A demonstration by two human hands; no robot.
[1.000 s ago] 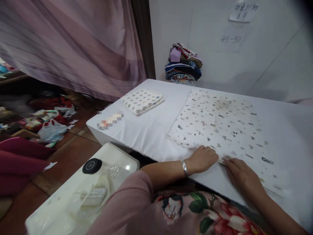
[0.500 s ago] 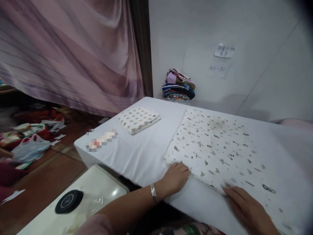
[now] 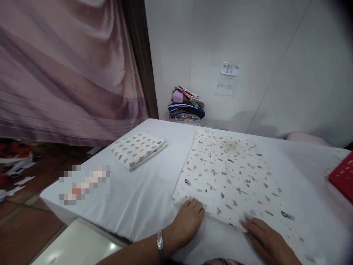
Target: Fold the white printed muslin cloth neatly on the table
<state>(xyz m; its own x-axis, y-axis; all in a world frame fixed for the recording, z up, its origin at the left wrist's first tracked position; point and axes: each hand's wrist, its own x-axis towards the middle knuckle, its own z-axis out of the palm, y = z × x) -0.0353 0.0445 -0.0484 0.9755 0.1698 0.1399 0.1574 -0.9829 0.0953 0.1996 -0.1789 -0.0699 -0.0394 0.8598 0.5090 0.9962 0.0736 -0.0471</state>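
Observation:
A white cloth (image 3: 209, 176) printed with small leaves, dragonflies and other motifs lies spread on the white-covered table, with a brownish stain near its far edge. My left hand (image 3: 190, 221), with a silver bracelet at the wrist, is closed on the near edge of this cloth by its left corner. Further right along the same edge, my right hand (image 3: 266, 235) has its fingers closed on the hem; the fingertips are slightly blurred. To the left rests a folded white cloth (image 3: 138, 149) with a grey cloud-like pattern, apart from both hands.
The white table cover (image 3: 138, 198) has soft wrinkles. A pixelated object (image 3: 85, 186) lies at the table's left end. Folded textiles (image 3: 186, 106) are stacked beyond the far edge, by the wall. A red object (image 3: 343, 176) stands at the right. A pink curtain (image 3: 68, 73) hangs at left.
The view has swung to the right, so the red object now shows and the round black item on the white surface is out of frame. Both hands remain at the cloth's near edge.

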